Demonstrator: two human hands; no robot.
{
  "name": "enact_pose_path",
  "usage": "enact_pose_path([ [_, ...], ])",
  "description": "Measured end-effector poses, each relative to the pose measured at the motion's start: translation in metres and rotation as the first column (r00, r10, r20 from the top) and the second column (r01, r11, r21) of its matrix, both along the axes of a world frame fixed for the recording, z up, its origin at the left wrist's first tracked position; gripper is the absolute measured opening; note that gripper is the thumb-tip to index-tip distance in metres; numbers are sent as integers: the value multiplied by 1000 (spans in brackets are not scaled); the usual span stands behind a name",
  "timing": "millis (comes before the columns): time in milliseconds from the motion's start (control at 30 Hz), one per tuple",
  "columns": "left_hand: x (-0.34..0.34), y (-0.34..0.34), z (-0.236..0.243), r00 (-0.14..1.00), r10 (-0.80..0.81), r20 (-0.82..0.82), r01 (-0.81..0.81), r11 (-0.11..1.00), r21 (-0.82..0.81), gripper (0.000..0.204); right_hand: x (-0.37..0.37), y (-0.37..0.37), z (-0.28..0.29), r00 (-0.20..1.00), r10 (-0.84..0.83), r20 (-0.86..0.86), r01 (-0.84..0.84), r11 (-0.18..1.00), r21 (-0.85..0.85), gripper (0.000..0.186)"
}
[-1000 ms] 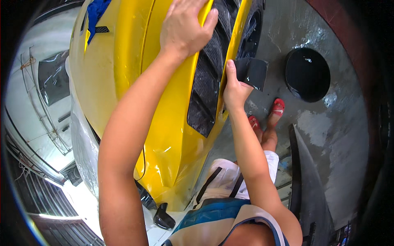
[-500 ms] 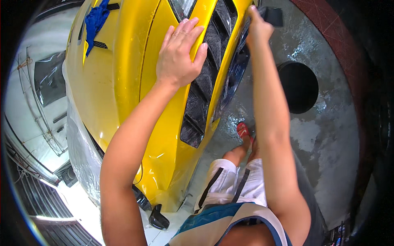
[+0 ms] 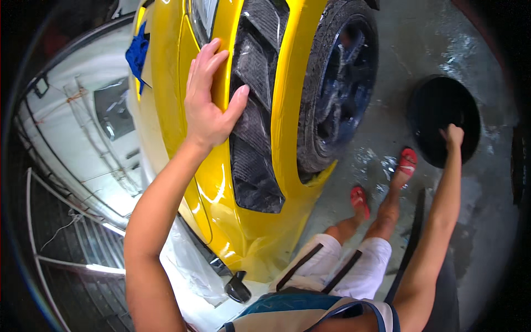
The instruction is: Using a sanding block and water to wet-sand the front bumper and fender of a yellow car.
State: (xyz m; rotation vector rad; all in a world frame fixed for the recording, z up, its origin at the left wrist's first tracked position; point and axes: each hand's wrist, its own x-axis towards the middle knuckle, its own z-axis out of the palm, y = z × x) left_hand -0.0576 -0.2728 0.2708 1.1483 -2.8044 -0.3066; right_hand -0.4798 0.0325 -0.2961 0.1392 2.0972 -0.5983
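Note:
My left hand (image 3: 207,102) rests on the yellow car's body panel (image 3: 221,77), fingers stretched out and thumb apart, beside a black carbon-patterned vent (image 3: 254,133). It holds nothing. My right arm reaches down to the right, where my right hand (image 3: 453,136) is over the black round tub (image 3: 423,91). Its fingers look curled closed; whatever may be in them cannot be made out against the dark tub. To the right of the vent, the car's wheel (image 3: 337,83) shows a dark tyre and dark spokes.
A blue cloth (image 3: 136,55) lies on the car's far left. Clear plastic sheeting (image 3: 191,260) hangs along its side, near a black mirror-shaped part (image 3: 238,286). The grey floor (image 3: 387,72) looks wet. My feet wear red sandals (image 3: 407,160).
My right hand has left the car's edge near the wheel and moved down and right to the black tub. My left hand stays on the yellow panel. The view has shifted, showing more wheel.

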Motion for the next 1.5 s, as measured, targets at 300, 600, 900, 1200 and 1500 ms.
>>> enact_pose_path([
  [300,4,1,-1,999,21,-32,-18,996,89,59,0,49,-109,816,-440,375,544,804,-240,41],
  [600,-14,102,1,883,-170,438,167,985,46,57,135,-77,246,911,359,201,-92,652,-752,16],
  [900,-64,48,-54,691,-117,713,440,851,-287,59,225,-144,474,612,134,780,671,433,-601,41],
  [1200,-94,10,-75,650,-157,743,503,822,-266,58,90,-42,155,867,-446,224,498,753,-429,49],
  [1500,89,317,-68,371,-234,899,-3,968,253,57,84,27,-82,573,678,-460,-683,705,188,34],
])
